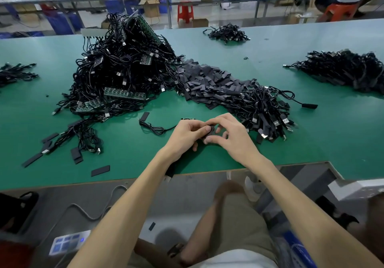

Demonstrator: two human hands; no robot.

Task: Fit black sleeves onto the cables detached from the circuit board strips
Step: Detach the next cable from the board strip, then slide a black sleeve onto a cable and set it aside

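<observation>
**Pinching a black sleeve just inside the counter edge**

Behind the counter's (124, 181) front edge, bare green surface lies under both wrists, with a loose flat strip (100, 170) to the left. The left hand (187, 131) and right hand (232, 136) meet there, curled fingers (224, 118) gripping a small black sleeve (211, 135) that is mostly hidden. A thin cable (153, 129) coils leftward from the left hand. Beyond, a sleeve pile (207, 80) lies between the tangled cable heap (124, 66) holding circuit board strips (124, 94) and a bundle of cables (264, 109).

Lower centre: we find open counter (133, 159); cable heap (120, 70), upper left, and sleeve pile (207, 82), centre, block beyond.
</observation>
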